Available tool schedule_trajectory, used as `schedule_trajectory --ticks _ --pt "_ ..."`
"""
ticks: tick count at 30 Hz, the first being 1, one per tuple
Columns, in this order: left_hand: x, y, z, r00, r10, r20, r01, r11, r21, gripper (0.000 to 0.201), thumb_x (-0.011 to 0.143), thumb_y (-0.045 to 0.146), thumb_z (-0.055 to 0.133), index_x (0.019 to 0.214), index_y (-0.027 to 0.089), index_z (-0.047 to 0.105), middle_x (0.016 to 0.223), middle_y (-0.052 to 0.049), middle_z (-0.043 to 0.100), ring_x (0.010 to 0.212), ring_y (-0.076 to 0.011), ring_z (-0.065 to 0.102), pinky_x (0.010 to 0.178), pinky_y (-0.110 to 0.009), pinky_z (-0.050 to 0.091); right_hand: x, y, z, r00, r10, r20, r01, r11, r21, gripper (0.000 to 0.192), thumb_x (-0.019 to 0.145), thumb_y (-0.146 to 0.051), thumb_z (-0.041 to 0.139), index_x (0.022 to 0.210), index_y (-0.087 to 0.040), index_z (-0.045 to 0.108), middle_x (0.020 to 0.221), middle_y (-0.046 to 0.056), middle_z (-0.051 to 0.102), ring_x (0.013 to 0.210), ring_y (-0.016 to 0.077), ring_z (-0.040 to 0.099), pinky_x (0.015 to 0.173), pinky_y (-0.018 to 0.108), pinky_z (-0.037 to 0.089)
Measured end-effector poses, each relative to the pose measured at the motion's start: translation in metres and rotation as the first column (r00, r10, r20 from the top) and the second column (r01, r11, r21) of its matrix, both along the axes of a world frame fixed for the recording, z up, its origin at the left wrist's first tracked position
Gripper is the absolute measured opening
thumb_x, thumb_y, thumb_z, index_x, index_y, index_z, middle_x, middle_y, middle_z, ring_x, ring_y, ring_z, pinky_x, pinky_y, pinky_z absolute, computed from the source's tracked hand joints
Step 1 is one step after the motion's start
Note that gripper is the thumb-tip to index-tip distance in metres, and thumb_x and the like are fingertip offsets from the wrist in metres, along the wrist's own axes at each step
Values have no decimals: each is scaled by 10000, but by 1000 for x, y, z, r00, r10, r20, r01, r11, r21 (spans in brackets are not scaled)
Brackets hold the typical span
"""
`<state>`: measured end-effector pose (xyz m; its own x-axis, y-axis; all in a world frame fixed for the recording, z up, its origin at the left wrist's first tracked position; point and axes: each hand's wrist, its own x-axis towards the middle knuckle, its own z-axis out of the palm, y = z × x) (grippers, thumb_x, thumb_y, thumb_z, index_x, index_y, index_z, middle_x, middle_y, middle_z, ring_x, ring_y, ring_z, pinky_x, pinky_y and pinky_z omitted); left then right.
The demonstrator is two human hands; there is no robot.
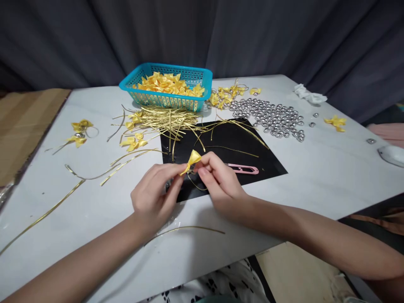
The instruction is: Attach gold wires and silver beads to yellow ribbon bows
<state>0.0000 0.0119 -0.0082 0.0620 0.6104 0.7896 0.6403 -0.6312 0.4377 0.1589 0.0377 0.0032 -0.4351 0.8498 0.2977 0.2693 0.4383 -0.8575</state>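
Bow point(194, 158), glossy yellow, pinched in left hand point(157, 189), right hand point(223, 182) narrowed close beside it, its exact hold unclear

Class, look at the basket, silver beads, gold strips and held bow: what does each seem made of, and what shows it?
Basket: likely plastic, semi-glossy blue; thin openwork walls look molded.
Beads: shiny silver with bright highlights; metal or coated plastic, unclear.
Strips: glossy gold, thin and gently bent; perhaps foil-coated ties or wire.
Bow: probably satin ribbon; yellow, with a soft sheen and folds.

Yellow bow point(195, 157), turquoise basket point(207, 80) (black sheet point(268, 167)).
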Motion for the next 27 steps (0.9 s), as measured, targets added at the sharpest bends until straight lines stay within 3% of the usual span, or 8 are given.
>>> schedule_trajectory --ticks 5,13,19,27 --pt "0 -3 2 999 -34 8 34 999 26 310 766 0 607 999 205 621 867 -15 709 746 -116 647 654 -224 522 -3 2 -3 996 51 -71 -45 995 87 96 903 -120 387 863 -192 436 630 -64 400 519 57 377 528 191 317" --pt "1 -4 8 993 -39 -114 46 997 67 262 793 -13 559 970 174 611 834 -45 686 736 -126 630 658 -236 515 -3 3 -1 995 53 -80 -32 970 242 149 869 -65 396 829 -191 464 676 -43 462 555 62 415 526 185 330" --pt "-1 -2 2 996 63 -62 -54 990 131 254 779 36 610 939 233 636 972 -36 651 839 -135 639 753 -268 532 -3 3 1 996 36 -82 -26 992 124 110 896 -148 397 839 -195 479 629 -45 417 508 67 363 480 187 304" --pt "-2 -1 7 995 -54 -81 60 996 67 306 785 13 584 1013 213 625 1016 -72 711 860 -157 669 727 -274 542 -1 8 -3 991 94 -91 -77 982 173 100 886 -137 411 841 -184 487 632 -47 425 495 58 345 463 182 296"
